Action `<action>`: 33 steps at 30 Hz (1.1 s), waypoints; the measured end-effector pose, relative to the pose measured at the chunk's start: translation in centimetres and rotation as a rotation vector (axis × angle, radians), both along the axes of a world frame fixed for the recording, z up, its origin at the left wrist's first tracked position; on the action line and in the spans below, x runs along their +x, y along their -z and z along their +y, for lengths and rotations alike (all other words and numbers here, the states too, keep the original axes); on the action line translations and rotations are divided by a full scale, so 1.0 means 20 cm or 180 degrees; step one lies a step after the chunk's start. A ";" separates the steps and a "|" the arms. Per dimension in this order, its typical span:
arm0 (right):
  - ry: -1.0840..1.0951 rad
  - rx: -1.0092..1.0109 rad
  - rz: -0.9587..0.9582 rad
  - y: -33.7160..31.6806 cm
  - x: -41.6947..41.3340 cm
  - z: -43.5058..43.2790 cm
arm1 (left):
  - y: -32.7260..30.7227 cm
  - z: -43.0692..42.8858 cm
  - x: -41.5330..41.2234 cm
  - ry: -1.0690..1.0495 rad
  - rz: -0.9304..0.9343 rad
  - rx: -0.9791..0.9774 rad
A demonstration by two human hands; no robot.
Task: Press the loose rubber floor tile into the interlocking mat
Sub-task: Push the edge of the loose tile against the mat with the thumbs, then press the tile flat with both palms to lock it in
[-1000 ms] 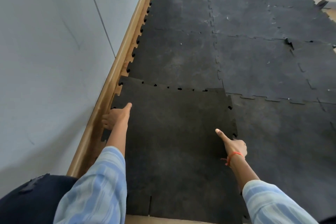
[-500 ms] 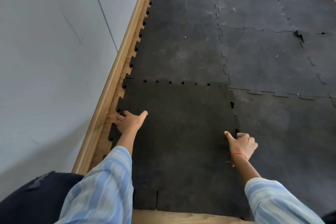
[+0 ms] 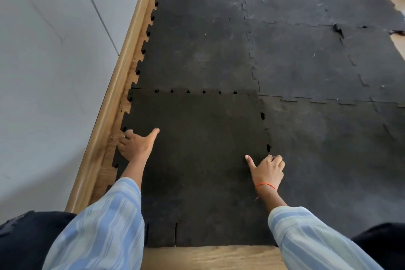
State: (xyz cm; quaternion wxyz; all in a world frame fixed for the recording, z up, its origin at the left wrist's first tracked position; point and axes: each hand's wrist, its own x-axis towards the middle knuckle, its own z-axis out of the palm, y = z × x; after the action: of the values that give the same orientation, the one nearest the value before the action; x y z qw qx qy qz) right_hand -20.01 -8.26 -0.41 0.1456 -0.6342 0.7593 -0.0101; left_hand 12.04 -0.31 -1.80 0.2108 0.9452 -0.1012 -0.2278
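Since you squared the loose tile, its 12 o'clock teeth meet the laid mats, not yet seated. Left hand grips its 9 o'clock edge, right hand its 3 o'clock edge, fingers curled.

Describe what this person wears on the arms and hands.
Both arms are in long, loose sleeves of light blue cloth with paler and darker stripes, the left sleeve and the right sleeve alike. The left hand is bare, with no glove. The right hand is bare too, with a thin orange thread tied round its wrist.
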 end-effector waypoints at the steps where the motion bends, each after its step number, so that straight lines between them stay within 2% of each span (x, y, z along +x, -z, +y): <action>1: -0.0016 0.0001 0.0015 0.00 -0.01 0.01 | 0.01 0.00 0.00 0.0005 -0.0050 0.0005; 13: -0.0173 0.0001 -0.0053 0.02 -0.08 0.06 | 0.05 0.02 -0.02 0.0065 -0.0268 0.0125; 17: 0.0023 -0.0093 -0.0443 0.06 -0.07 0.09 | 0.05 0.01 -0.06 0.0070 -0.0230 0.0142; 21: -0.0322 -0.0078 -0.0218 0.13 -0.08 0.13 | 0.10 0.00 -0.27 0.0629 -0.0358 0.0398; 26: -0.0716 -0.0101 0.0105 0.19 -0.14 0.18 | 0.15 0.00 -0.57 0.1342 -0.0730 0.0330; 33: -0.0855 -0.0137 0.0032 0.20 -0.16 0.17 | 0.19 -0.02 -0.59 0.1409 -0.0938 0.0424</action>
State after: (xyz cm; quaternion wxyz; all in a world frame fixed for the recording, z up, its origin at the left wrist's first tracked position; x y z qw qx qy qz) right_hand -23.17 -4.82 -4.35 0.1282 -0.7331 0.6679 -0.0036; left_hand 0.15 -0.70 -5.51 0.0762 0.9348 -0.3197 -0.1345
